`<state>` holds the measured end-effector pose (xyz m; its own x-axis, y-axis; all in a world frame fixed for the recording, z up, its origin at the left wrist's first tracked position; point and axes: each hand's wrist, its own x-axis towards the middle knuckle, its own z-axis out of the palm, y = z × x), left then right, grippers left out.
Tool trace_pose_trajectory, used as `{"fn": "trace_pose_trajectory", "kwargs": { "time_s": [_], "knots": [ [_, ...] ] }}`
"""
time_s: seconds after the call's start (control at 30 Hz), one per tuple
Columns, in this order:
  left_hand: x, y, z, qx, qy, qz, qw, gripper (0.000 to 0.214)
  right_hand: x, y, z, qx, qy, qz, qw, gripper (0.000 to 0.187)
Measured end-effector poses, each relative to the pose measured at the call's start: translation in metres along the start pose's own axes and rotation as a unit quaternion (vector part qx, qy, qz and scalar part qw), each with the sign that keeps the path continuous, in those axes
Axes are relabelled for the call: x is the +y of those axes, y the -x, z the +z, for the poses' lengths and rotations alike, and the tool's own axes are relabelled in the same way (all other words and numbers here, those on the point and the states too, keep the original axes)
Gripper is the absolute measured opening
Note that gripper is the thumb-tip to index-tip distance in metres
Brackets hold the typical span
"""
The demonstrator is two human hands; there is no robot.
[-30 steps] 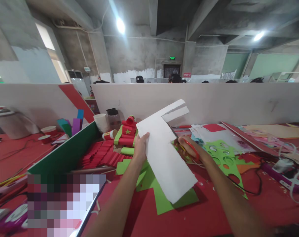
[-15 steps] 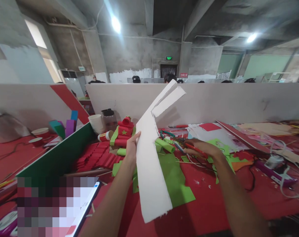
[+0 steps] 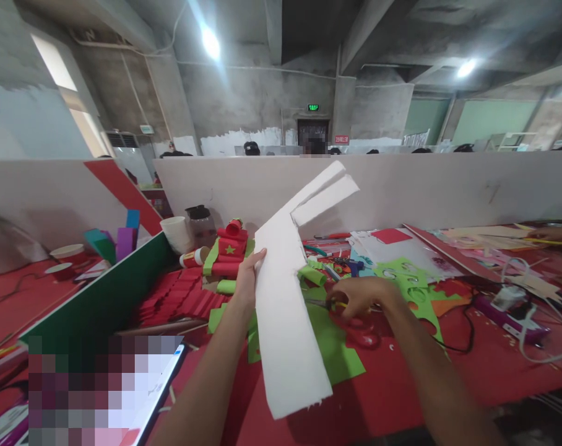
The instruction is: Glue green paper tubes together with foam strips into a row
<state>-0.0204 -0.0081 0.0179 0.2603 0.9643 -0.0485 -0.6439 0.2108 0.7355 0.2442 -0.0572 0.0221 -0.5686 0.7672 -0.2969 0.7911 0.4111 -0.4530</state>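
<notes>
My left hand (image 3: 249,279) is closed on the left edge of a long white sheet of cardboard or foam board (image 3: 285,310), thumb on its face. The piece stands tilted, with a slit splitting its upper end into two strips and a rough lower edge. To the right, my right hand (image 3: 359,296) is closed on red-handled scissors (image 3: 367,331), low over the table. Their blades point left and are partly hidden by the fingers and the white piece. Behind and below the white piece lies green paper (image 3: 339,350), with a rolled green piece (image 3: 313,275) beside it.
Red folded paper (image 3: 179,297) and a red roll model with a star (image 3: 229,249) stand left, near paper cups (image 3: 175,232). A green divider (image 3: 99,291) and a phone (image 3: 163,384) are nearer me. A purple power strip (image 3: 508,319) lies right, beside cut green paper (image 3: 413,291).
My right hand has lowered the scissors toward the table and drawn them nearer to me. The white piece's upper strips have tipped slightly down to the right; my left hand keeps its hold.
</notes>
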Motion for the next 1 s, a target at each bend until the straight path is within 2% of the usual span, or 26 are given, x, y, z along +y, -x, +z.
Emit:
{"fn": "trace_pose_trajectory", "kwargs": {
  "time_s": [0.1, 0.2, 0.3, 0.37, 0.43, 0.5, 0.6, 0.67, 0.77, 1.0],
  "knots": [
    [-0.005, -0.002, 0.001, -0.014, -0.047, 0.044, 0.998, 0.05, 0.001, -0.002, 0.001, -0.026, -0.067, 0.029, 0.997, 0.047],
    [-0.008, -0.003, 0.001, -0.023, -0.091, 0.066, 0.993, 0.049, 0.004, 0.002, -0.003, 0.026, -0.146, 0.017, 0.989, 0.029],
    [-0.01, -0.004, 0.001, -0.025, -0.109, 0.066, 0.992, 0.046, 0.006, 0.006, -0.006, 0.095, -0.259, -0.04, 0.96, 0.029],
    [-0.012, -0.004, 0.001, -0.035, -0.117, 0.062, 0.991, 0.046, 0.006, 0.003, -0.006, 0.17, -0.374, -0.082, 0.908, 0.042],
    [-0.014, -0.004, 0.002, -0.051, -0.13, 0.054, 0.989, 0.045, 0.005, -0.006, -0.004, 0.25, -0.489, -0.122, 0.826, 0.05],
    [-0.018, -0.003, 0.004, -0.065, -0.151, 0.037, 0.986, 0.045, 0.003, -0.018, -0.001, 0.315, -0.573, -0.144, 0.743, 0.045],
    [-0.021, -0.002, 0.007, -0.081, -0.177, 0.011, 0.981, 0.048, 0.0, -0.036, 0.003, 0.409, -0.638, -0.141, 0.637, 0.038],
    [-0.022, -0.002, 0.008, -0.091, -0.181, 0.015, 0.979, 0.05, -0.001, -0.044, 0.004, 0.462, -0.651, -0.129, 0.588, 0.036],
    [-0.023, -0.003, 0.009, -0.088, -0.177, 0.034, 0.98, 0.048, 0.0, -0.05, 0.005, 0.501, -0.658, -0.108, 0.552, 0.036],
    [-0.026, -0.006, 0.009, -0.069, -0.15, 0.032, 0.986, 0.044, -0.003, -0.057, 0.009, 0.526, -0.66, -0.085, 0.53, 0.031]
  ]
}}
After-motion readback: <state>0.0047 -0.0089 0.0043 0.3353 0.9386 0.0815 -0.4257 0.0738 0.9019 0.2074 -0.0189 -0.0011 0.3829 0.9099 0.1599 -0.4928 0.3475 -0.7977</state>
